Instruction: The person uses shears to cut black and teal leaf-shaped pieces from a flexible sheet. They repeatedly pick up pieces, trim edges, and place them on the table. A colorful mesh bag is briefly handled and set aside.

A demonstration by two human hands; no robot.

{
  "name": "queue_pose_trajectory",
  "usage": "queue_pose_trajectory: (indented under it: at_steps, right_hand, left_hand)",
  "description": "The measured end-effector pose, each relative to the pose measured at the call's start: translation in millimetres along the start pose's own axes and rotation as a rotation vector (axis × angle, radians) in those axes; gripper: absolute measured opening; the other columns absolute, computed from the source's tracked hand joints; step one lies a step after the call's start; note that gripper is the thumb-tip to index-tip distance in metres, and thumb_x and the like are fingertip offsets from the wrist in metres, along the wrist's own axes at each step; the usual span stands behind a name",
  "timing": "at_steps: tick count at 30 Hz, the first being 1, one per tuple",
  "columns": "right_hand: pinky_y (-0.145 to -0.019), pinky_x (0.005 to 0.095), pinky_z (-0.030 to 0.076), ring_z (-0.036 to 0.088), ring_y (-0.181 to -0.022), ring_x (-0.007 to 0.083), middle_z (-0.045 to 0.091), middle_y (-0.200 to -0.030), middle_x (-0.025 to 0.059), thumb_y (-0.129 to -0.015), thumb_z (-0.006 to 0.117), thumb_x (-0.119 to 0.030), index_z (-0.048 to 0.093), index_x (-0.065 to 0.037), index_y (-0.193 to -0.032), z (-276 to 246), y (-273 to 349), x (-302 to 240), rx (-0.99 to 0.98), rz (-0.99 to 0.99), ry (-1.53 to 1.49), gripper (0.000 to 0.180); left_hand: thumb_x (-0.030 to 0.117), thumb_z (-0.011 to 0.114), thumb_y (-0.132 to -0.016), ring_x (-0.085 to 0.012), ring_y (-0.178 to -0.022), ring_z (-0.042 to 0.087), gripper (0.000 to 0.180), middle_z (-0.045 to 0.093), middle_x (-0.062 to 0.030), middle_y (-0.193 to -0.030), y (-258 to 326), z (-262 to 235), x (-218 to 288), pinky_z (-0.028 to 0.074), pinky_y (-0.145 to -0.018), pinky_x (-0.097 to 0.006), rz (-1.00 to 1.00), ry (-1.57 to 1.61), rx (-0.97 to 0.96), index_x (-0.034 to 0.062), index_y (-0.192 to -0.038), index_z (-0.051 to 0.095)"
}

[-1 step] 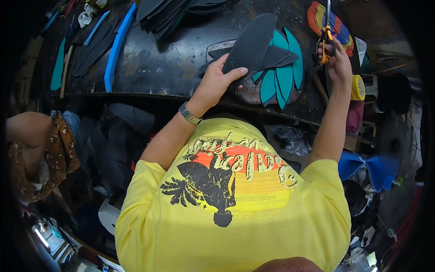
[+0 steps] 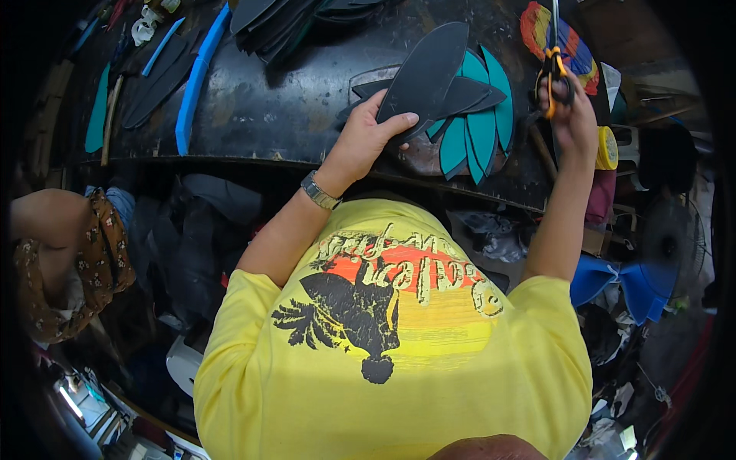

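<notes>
our left hand (image 2: 366, 138) pinches a black sole cutout (image 2: 426, 73) flat for steadiness; our right hand (image 2: 571, 107) fingers grip orange-handled scissors (image 2: 553, 65) upright.

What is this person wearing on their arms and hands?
Both forearms are bare, with no gloves on the left hand or the right hand. A silvery metal wristwatch sits on the left wrist. Short sleeves of a yellow T-shirt with a printed graphic cover the upper arms.
</notes>
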State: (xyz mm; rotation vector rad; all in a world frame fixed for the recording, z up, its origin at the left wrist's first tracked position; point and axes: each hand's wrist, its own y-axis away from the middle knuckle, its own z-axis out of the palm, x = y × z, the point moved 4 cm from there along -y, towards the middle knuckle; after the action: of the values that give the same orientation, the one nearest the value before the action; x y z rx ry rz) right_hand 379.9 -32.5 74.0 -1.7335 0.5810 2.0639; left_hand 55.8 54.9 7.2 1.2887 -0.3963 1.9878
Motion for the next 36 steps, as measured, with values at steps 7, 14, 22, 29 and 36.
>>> queue_pose_trajectory:
  at_steps: [7,14,22,29,36]
  right_hand:
    - [-0.045,0.0204,0.042,0.058,-0.053,0.0123,0.062,-0.074,0.0049,-0.076,0.073,0.001,0.055,-0.002,-0.112,58.7,146.2,46.9,-0.077,0.393,0.116,0.04]
    - [-0.053,0.023,0.051,0.064,-0.058,0.0144,0.066,-0.076,0.0087,-0.082,0.076,-0.007,0.056,-0.001,-0.105,55.3,186.9,77.0,-0.053,0.67,-0.021,0.031]
    - [-0.057,0.0197,0.05,0.063,-0.062,0.0085,0.064,-0.073,0.0018,-0.08,0.079,-0.01,0.062,0.0,-0.089,49.1,178.4,83.4,-0.16,0.615,0.34,0.021]
    - [-0.061,0.0181,0.045,0.055,-0.067,0.0025,0.064,-0.076,-0.0008,-0.081,0.076,-0.005,0.066,0.0,-0.092,43.2,177.5,86.3,-0.135,0.452,0.427,0.016]
    - [-0.058,0.0179,0.043,0.054,-0.064,0.0026,0.062,-0.074,-0.0021,-0.081,0.075,-0.004,0.064,0.0,-0.096,46.3,179.8,87.8,-0.203,0.473,0.389,0.019]
  left_hand:
    - [0.011,0.065,-0.091,-0.0072,-0.074,0.056,0.041,0.065,-0.0019,-0.096,-7.0,-3.2,4.2,0.046,-0.062,-0.022,-0.063,0.063,-0.035,0.0032,-0.129,0.05]
    - [0.014,0.066,-0.092,-0.0055,-0.073,0.054,0.042,0.064,-0.0001,-0.092,-6.8,0.5,8.7,0.045,-0.061,-0.021,-0.009,-0.077,-0.055,0.0017,-0.129,0.052]
    - [0.019,0.068,-0.092,-0.0026,-0.072,0.055,0.038,0.065,0.0012,-0.093,-4.8,-4.4,15.8,0.045,-0.057,-0.018,0.012,-0.227,-0.049,0.0017,-0.124,0.058]
    - [0.022,0.068,-0.092,-0.0036,-0.075,0.061,0.038,0.069,-0.0015,-0.096,-5.6,-14.7,22.5,0.05,-0.06,-0.018,0.096,-0.288,-0.011,0.001,-0.122,0.059]
    - [0.03,0.07,-0.089,-0.0231,-0.09,0.067,0.04,0.071,-0.0103,-0.103,-10.2,-74.6,66.0,0.052,-0.08,-0.032,0.222,-1.223,0.343,0.0037,-0.119,0.064]
